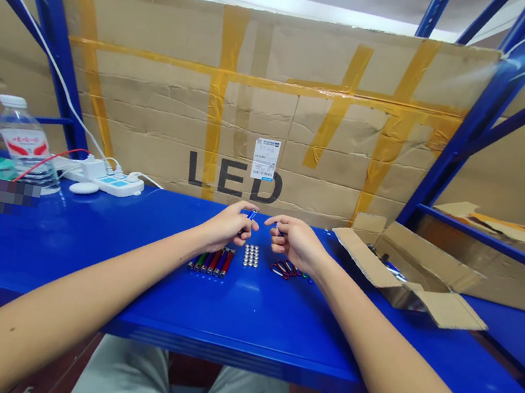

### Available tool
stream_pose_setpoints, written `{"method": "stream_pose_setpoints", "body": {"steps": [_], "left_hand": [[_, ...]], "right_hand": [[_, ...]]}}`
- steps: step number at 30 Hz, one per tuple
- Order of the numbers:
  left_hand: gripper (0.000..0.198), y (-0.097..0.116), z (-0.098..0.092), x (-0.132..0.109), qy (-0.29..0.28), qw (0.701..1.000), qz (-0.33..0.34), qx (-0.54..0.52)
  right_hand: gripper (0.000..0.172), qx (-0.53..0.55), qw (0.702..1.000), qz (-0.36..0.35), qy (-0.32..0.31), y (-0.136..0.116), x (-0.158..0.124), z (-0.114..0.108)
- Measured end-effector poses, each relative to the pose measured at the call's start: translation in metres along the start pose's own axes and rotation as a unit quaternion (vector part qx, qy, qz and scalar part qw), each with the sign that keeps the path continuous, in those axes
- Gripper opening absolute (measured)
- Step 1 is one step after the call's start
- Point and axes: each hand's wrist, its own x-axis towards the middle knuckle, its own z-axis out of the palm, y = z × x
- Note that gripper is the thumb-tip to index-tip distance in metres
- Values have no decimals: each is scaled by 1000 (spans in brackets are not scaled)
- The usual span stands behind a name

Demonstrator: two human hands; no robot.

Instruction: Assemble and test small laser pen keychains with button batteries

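Observation:
My left hand (233,224) is closed around a blue mini flashlight (252,214), whose end sticks up past the fingers. Just to the right, my right hand (296,239) pinches something small and dark that its fingers mostly hide; its index finger points toward the left hand. A small gap separates the two hands. Below my left hand lies a row of slim coloured mini flashlights (211,262) with silvery ends. Round silver button cells (250,256) stand in a neat grid between the hands. Beneath my right hand is a cluster of coloured carabiner clips (284,269).
An open cardboard box (407,269) with several small metallic items stands at right on the blue table (241,315). At left are a water bottle (28,145), a white power strip (113,180) and cables. A large taped cardboard sheet (165,112) closes off the back.

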Motion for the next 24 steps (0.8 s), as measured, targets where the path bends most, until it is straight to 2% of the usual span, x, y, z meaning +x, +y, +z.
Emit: {"method": "stream_pose_setpoints", "body": {"steps": [4,9,12,15,17,20,24], "left_hand": [[41,0,-2,3,9,1000,-2,11],[22,0,-3,4,11,999,35,35],[18,0,-1,1,20,994,61,85],[14,1,2,-4,5,990,76,121],[20,2,3,-5,-13,987,75,145],[29,1,2,-4,-28,982,76,172],[32,-1,-1,0,-9,979,89,181]], "right_hand": [[28,5,999,6,-46,-4,-4,1],[31,-55,998,-5,-43,-1,-9,7],[30,-84,995,-10,-51,3,-12,13],[31,-108,991,-34,-65,6,-12,16],[32,-148,985,-51,-74,7,-11,15],[30,-268,955,-101,-74,10,-8,10],[21,-449,861,-230,-57,16,-3,3]]}}
